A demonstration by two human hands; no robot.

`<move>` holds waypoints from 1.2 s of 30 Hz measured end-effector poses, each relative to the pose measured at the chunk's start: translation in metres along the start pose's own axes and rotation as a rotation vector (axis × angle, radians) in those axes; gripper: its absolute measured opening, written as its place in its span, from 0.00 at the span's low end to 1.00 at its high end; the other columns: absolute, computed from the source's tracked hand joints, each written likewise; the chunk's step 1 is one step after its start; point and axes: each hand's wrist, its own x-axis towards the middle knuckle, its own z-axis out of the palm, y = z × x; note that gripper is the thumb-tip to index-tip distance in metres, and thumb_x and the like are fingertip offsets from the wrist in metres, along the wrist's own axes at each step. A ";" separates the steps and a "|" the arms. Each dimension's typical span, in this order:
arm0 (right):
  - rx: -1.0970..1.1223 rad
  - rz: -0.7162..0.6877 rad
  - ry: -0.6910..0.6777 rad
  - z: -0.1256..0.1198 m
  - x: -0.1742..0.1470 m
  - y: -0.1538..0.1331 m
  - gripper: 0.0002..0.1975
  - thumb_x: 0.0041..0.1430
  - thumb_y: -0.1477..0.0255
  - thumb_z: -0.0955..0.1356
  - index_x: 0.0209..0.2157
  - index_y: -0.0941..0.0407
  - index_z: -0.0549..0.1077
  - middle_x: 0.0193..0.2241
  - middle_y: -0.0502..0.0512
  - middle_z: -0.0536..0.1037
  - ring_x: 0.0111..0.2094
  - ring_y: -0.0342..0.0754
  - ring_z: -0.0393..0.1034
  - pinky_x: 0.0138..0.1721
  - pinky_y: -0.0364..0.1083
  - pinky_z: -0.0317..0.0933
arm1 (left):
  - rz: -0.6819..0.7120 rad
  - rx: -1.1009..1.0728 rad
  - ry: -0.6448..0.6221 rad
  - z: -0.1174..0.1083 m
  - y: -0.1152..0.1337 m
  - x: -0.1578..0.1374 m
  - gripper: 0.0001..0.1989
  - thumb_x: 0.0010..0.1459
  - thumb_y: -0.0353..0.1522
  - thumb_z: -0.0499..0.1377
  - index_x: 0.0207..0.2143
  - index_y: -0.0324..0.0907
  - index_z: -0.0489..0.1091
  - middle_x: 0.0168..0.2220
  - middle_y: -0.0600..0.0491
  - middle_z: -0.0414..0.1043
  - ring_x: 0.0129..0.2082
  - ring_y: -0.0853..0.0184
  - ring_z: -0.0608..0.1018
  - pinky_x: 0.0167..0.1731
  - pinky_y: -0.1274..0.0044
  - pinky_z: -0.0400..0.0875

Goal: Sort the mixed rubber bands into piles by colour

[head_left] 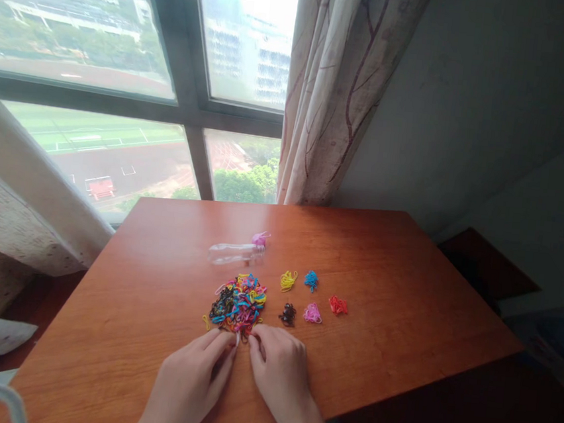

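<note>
on the worktop point(406, 270), five small single-colour piles point(312, 313) lie right of the larger mixed pile point(240, 304) of bands, which appears mostly unsorted. left hand point(194, 366): grip pinched on a pale strip point(238, 338). right hand point(281, 363): fingertips gathered at the mixed pile; any hold cannot be told.

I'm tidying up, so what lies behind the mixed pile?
Behind the mixed pile, a clear container lies on the table, with a pink piece at its right end; the window is farther back. Anything the mixed pile itself covers cannot be seen.
</note>
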 end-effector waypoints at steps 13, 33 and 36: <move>0.110 -0.050 0.115 -0.010 0.003 -0.002 0.11 0.67 0.73 0.61 0.34 0.53 0.74 0.25 0.49 0.77 0.27 0.45 0.71 0.31 0.42 0.56 | -0.021 -0.026 0.033 0.000 0.001 0.001 0.09 0.64 0.34 0.51 0.37 0.48 0.71 0.34 0.55 0.79 0.31 0.66 0.82 0.28 0.79 0.72; -0.199 0.395 0.366 -0.073 -0.022 0.136 0.25 0.66 0.51 0.60 0.34 0.54 0.79 0.23 0.56 0.78 0.21 0.49 0.71 0.23 0.44 0.54 | -0.011 0.001 0.059 0.001 -0.001 0.001 0.09 0.64 0.35 0.51 0.37 0.48 0.71 0.34 0.56 0.80 0.30 0.67 0.82 0.26 0.80 0.71; -0.202 0.404 0.365 -0.071 -0.019 0.132 0.25 0.66 0.51 0.60 0.35 0.55 0.79 0.25 0.57 0.79 0.22 0.49 0.71 0.23 0.45 0.54 | -0.006 0.000 0.070 0.001 -0.001 0.001 0.09 0.64 0.35 0.51 0.37 0.48 0.71 0.34 0.56 0.80 0.30 0.67 0.82 0.25 0.80 0.71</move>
